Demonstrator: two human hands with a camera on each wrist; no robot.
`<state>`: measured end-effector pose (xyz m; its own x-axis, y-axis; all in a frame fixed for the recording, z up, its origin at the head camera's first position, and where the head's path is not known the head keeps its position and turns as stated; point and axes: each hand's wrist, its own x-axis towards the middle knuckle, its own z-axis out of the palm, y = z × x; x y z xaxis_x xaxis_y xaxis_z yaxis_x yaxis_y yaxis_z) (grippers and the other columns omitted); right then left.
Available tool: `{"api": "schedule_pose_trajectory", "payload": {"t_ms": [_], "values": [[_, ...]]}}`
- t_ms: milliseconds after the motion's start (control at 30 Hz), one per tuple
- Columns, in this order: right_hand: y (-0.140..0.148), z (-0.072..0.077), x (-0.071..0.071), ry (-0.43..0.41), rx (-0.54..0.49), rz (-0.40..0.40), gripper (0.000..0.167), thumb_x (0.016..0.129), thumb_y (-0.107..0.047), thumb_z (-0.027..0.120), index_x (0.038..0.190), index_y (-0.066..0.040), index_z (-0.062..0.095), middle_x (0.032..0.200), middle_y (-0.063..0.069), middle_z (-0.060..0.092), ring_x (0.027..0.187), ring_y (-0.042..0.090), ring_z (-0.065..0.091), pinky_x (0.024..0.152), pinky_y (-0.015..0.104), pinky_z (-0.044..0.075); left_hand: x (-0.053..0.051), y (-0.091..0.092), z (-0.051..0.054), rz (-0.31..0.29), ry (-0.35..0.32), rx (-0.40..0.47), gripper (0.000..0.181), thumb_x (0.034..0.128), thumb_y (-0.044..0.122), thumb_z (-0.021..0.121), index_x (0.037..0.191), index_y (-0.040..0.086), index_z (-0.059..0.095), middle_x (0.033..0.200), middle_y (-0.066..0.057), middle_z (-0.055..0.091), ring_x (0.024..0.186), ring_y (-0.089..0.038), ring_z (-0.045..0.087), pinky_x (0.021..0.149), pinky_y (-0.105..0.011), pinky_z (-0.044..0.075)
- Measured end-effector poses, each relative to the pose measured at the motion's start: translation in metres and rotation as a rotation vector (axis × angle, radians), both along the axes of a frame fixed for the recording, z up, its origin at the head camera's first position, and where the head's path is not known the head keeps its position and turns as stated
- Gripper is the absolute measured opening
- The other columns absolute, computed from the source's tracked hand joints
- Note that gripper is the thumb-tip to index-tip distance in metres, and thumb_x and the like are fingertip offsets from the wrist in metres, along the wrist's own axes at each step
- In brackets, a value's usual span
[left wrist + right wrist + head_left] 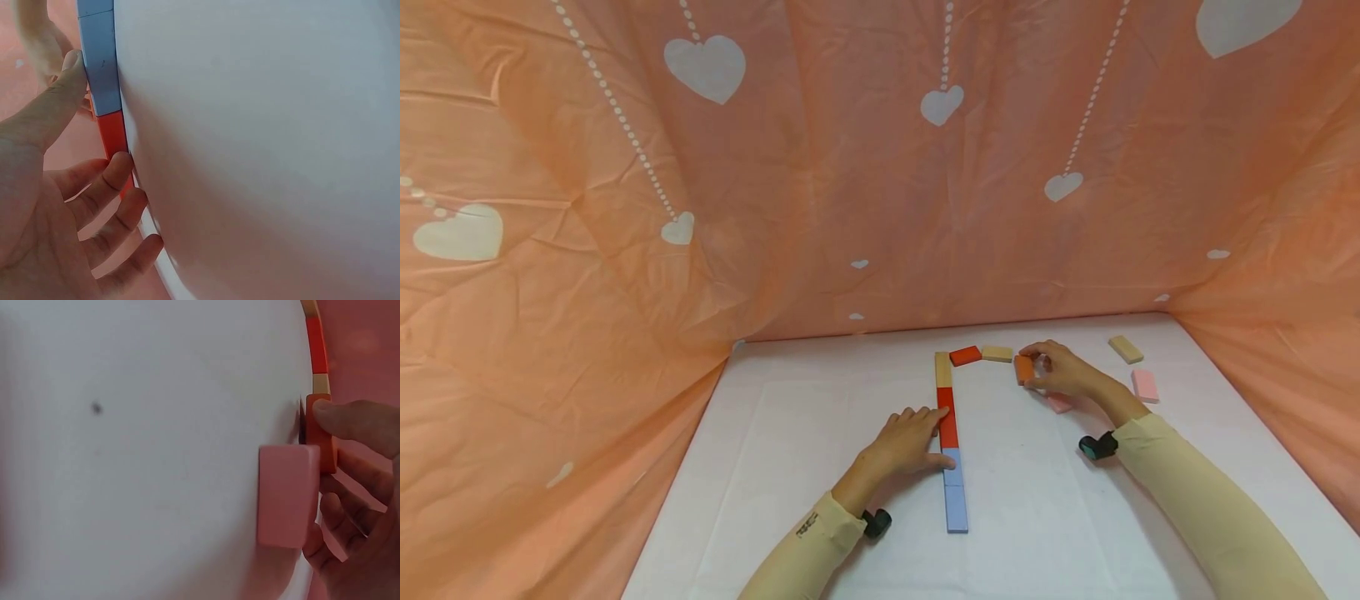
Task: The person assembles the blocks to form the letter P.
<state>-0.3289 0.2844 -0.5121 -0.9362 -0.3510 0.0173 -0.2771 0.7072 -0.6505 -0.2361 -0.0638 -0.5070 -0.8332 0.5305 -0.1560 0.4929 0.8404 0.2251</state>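
Note:
My right hand [1063, 372] pinches an orange block [1024, 370] between thumb and fingers, at the right end of a short bent line of blocks. Below those fingers lies a pink block [287, 497], partly hidden by the hand in the head view. My left hand [901, 442] has its fingers spread along a straight column of blocks. Its thumb touches a light blue block [100, 62], and its fingertips touch the red part [947, 408] of the column. A natural wood block [943, 369] forms the column's far end, and another light blue block [957, 510] its near end.
A red block [966, 356] and a wood block [997, 354] lie between the column and the orange block. Further right are a loose wood block [1126, 349] and a pink block [1145, 386]. An orange curtain [865, 208] hangs behind the white table [820, 392].

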Motion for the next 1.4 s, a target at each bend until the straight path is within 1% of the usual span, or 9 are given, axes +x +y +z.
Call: {"api": "schedule_pose_trajectory", "payload": {"t_ms": [133, 167, 333, 567, 667, 733, 967, 1200, 1400], "values": [[-0.0011, -0.0019, -0.0033, -0.01, 0.011, 0.006, 0.063, 0.089, -0.017, 0.088, 0.141, 0.004, 0.061, 0.125, 0.023, 0.061, 0.109, 0.038, 0.055, 0.096, 0.053, 0.048, -0.0007, 0.0, -0.0016, 0.001, 0.003, 0.002, 0.094, 0.0884, 0.06, 0.082, 0.164, 0.017, 0.046, 0.15, -0.003, 0.061, 0.131, -0.026, 0.057, 0.112, -0.045, 0.046], [-0.0012, -0.0028, -0.0042, -0.018, 0.014, 0.001, 0.063, 0.089, -0.018, 0.088, 0.141, 0.004, 0.061, 0.125, 0.022, 0.06, 0.109, 0.037, 0.055, 0.096, 0.052, 0.048, -0.0009, 0.0, -0.002, 0.0, 0.005, 0.001, 0.094, 0.0883, 0.06, 0.083, 0.164, 0.017, 0.046, 0.15, -0.003, 0.061, 0.131, -0.025, 0.057, 0.112, -0.045, 0.046], [-0.0014, -0.0043, -0.0058, -0.041, 0.022, -0.003, 0.063, 0.091, -0.02, 0.087, 0.143, 0.003, 0.059, 0.127, 0.022, 0.059, 0.111, 0.038, 0.053, 0.098, 0.053, 0.048, -0.0015, -0.0004, -0.0028, 0.0, 0.008, 0.0, 0.094, 0.0882, 0.061, 0.082, 0.164, 0.017, 0.045, 0.151, -0.003, 0.06, 0.131, -0.025, 0.057, 0.112, -0.045, 0.046], [-0.0013, -0.0026, -0.0049, -0.029, 0.025, 0.004, 0.062, 0.09, -0.018, 0.087, 0.142, 0.003, 0.06, 0.126, 0.024, 0.059, 0.11, 0.038, 0.053, 0.097, 0.053, 0.047, -0.0008, -0.0007, -0.0012, -0.002, 0.003, 0.002, 0.094, 0.0885, 0.061, 0.082, 0.163, 0.017, 0.045, 0.152, -0.003, 0.06, 0.133, -0.027, 0.056, 0.113, -0.047, 0.046], [-0.001, -0.0023, -0.0054, -0.039, 0.024, 0.006, 0.062, 0.09, -0.018, 0.087, 0.142, 0.002, 0.06, 0.127, 0.024, 0.058, 0.109, 0.038, 0.053, 0.096, 0.052, 0.047, -0.0004, -0.0005, -0.001, -0.002, 0.002, 0.002, 0.094, 0.0886, 0.061, 0.082, 0.164, 0.017, 0.045, 0.152, -0.003, 0.06, 0.133, -0.027, 0.056, 0.113, -0.047, 0.046], [-0.001, -0.0021, -0.0058, -0.047, 0.024, 0.005, 0.062, 0.091, -0.018, 0.087, 0.143, 0.002, 0.06, 0.127, 0.023, 0.058, 0.109, 0.037, 0.053, 0.096, 0.05, 0.047, 0.0, -0.0003, -0.0006, -0.001, 0.002, -0.001, 0.094, 0.0889, 0.061, 0.081, 0.164, 0.017, 0.045, 0.152, -0.003, 0.06, 0.133, -0.027, 0.056, 0.113, -0.047, 0.046], [-0.0001, -0.0023, -0.0081, -0.06, 0.007, 0.026, 0.062, 0.093, -0.017, 0.085, 0.144, 0.004, 0.059, 0.124, 0.023, 0.055, 0.104, 0.033, 0.05, 0.087, 0.042, 0.046, 0.0002, -0.0001, 0.001, 0.004, -0.003, 0.001, 0.093, 0.0888, 0.06, 0.082, 0.163, 0.016, 0.046, 0.154, -0.004, 0.059, 0.135, -0.028, 0.056, 0.114, -0.048, 0.045], [-0.0006, -0.0002, -0.0058, -0.077, 0.013, 0.011, 0.062, 0.092, -0.017, 0.086, 0.145, 0.003, 0.058, 0.124, 0.022, 0.054, 0.103, 0.032, 0.049, 0.084, 0.037, 0.045, -0.0003, -0.0001, 0.0004, 0.003, -0.002, -0.001, 0.093, 0.0888, 0.06, 0.082, 0.163, 0.017, 0.046, 0.152, -0.004, 0.06, 0.134, -0.028, 0.056, 0.114, -0.049, 0.046], [-0.002, 0.0017, -0.0042, -0.102, 0.008, 0.011, 0.063, 0.094, -0.017, 0.084, 0.146, 0.004, 0.056, 0.127, 0.023, 0.053, 0.105, 0.033, 0.051, 0.084, 0.036, 0.046, -0.0008, -0.0002, -0.001, -0.002, 0.005, 0.001, 0.093, 0.0889, 0.06, 0.082, 0.163, 0.016, 0.046, 0.15, -0.004, 0.061, 0.132, -0.027, 0.057, 0.112, -0.048, 0.047]]}}
